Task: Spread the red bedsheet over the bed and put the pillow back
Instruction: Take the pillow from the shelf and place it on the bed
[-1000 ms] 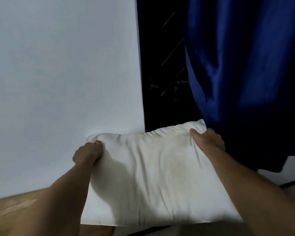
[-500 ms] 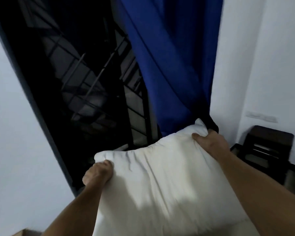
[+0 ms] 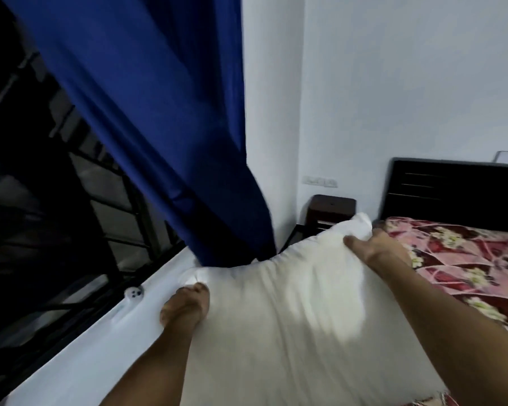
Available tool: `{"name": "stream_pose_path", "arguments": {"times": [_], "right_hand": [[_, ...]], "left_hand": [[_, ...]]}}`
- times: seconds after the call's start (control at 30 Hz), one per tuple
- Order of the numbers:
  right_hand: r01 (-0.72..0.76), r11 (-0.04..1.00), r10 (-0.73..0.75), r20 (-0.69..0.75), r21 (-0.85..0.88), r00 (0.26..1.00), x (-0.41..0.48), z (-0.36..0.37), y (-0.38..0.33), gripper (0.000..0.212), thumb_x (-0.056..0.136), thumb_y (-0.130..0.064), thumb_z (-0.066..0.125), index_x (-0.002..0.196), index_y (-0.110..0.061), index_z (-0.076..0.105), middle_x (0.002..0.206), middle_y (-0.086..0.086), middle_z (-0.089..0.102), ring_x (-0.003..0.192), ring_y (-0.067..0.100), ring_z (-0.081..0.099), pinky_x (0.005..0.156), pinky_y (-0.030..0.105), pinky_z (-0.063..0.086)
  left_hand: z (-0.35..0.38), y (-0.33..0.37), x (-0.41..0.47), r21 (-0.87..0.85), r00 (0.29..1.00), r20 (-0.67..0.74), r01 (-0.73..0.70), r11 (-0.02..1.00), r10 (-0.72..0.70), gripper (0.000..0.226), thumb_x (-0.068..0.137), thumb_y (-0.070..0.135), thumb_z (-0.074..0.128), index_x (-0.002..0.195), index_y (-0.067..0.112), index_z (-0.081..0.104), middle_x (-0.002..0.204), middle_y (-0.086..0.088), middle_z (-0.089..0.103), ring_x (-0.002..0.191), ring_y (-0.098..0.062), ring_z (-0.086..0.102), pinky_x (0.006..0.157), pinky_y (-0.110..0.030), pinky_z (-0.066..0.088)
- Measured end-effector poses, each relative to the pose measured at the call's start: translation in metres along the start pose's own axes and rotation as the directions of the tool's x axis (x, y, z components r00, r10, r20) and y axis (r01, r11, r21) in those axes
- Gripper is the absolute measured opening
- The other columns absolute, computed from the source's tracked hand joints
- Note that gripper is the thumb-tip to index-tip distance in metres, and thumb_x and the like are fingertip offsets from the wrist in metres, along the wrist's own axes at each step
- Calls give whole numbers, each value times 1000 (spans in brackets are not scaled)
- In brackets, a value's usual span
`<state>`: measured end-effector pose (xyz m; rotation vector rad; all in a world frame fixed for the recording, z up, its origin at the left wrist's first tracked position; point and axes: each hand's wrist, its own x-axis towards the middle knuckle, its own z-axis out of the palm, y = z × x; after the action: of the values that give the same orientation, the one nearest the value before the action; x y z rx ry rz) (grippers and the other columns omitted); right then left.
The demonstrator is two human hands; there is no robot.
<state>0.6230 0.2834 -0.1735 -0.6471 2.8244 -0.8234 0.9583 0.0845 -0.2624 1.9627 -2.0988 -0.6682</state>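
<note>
Left hand (image 3: 185,306): fingers curled, gripping far-left corner of white pillow (image 3: 291,323). Right hand (image 3: 375,253): thumb on top, pinching far-right corner. Pillow held in the air between both arms, beside the red floral bedsheet (image 3: 463,259) covering the bed.

Bed (image 3: 393,183) at right, dark headboard (image 3: 457,194) at far end; red floral bedsheet (image 3: 466,259) spread across top.
</note>
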Motion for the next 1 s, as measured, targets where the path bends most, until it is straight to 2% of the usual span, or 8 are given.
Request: {"name": "stream_pose_path", "arguments": {"times": [0.07,0.2,0.3,0.43,0.57,0.83,1.0], "right_hand": [[-48,999,48,-52,2,997,6,-15,26,82,79,-74,53,135,-13,52,133,17,60,121,38,58,96,44,49],[-127,992,125,-112,-4,986,20,-36,68,80,85,-71,53,138,-12,49,135,18,59,123,39,56,96,44,46],[-168,986,166,-148,0,975,40,-47,91,82,85,-73,52,138,-11,50,132,19,60,120,40,57,94,45,47],[-203,978,207,-190,42,960,72,-65,108,82,83,-73,54,136,-11,50,132,20,60,121,41,56,97,48,48],[-236,971,241,-234,47,942,103,-87,128,82,84,-73,53,138,-11,49,132,20,60,120,40,57,93,48,47],[-306,942,334,-271,141,903,167,-110,151,87,83,-76,51,143,-13,45,137,20,56,125,43,52,101,53,45],[-355,922,386,-307,151,870,223,-115,153,90,81,-79,48,140,-12,50,139,19,56,125,40,54,101,50,44]], "left_hand": [[18,33,0,-14,998,58,-33,999,34,64,103,52,24,148,11,43,152,-15,44,137,-33,43,114,-40,31],[41,85,3,66,990,121,-83,994,74,70,100,53,19,141,7,51,139,-18,55,121,-33,56,95,-36,45],[57,123,11,91,985,130,-130,987,118,71,99,55,17,142,8,49,134,-17,58,116,-34,58,85,-36,43],[77,177,26,84,975,143,-183,980,170,70,99,55,18,143,8,47,134,-17,58,117,-34,58,89,-38,44],[92,236,41,88,961,144,-252,964,238,68,100,54,20,141,6,47,133,-18,58,117,-36,57,82,-39,39],[106,354,85,60,936,69,-350,935,346,67,100,53,25,136,3,50,131,-20,59,118,-39,57,88,-42,43],[118,429,133,72,898,48,-440,895,438,66,100,53,26,132,2,52,129,-20,60,117,-38,58,91,-41,45]]}}
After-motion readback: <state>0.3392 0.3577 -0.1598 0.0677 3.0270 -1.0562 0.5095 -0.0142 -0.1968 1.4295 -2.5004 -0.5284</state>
